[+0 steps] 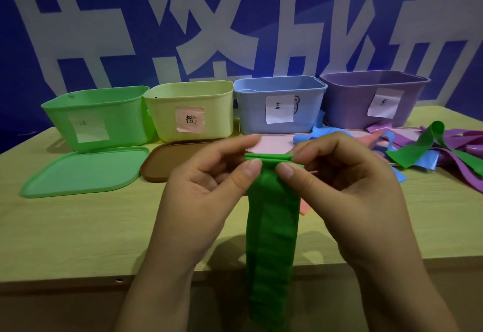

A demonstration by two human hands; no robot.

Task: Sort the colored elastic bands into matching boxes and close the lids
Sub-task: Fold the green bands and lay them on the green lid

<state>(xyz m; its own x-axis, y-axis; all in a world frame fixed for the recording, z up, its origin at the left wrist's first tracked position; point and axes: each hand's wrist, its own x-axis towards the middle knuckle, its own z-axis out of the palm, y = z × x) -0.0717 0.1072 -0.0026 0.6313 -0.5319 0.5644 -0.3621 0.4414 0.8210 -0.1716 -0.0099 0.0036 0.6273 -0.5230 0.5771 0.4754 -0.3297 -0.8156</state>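
Note:
A long green elastic band (271, 227) hangs down over the table's front edge. Its folded top is pinched between thumb and fingers of my left hand (203, 190) and my right hand (347, 190), close together at the table's middle. Four open boxes stand in a row at the back: green (99, 117), yellow (193, 109) with a pink label, blue (279, 107), purple (373, 99). A heap of loose bands lies at the right: green (418, 146), purple (460, 148), blue (313, 133) and pink (366, 141).
A green lid (83, 172) lies flat in front of the green box. A brown lid (167, 161) lies in front of the yellow box. A pink lid (274, 146) lies behind my hands. The wooden table (78, 227) ends near me; a blue-and-white wall stands behind.

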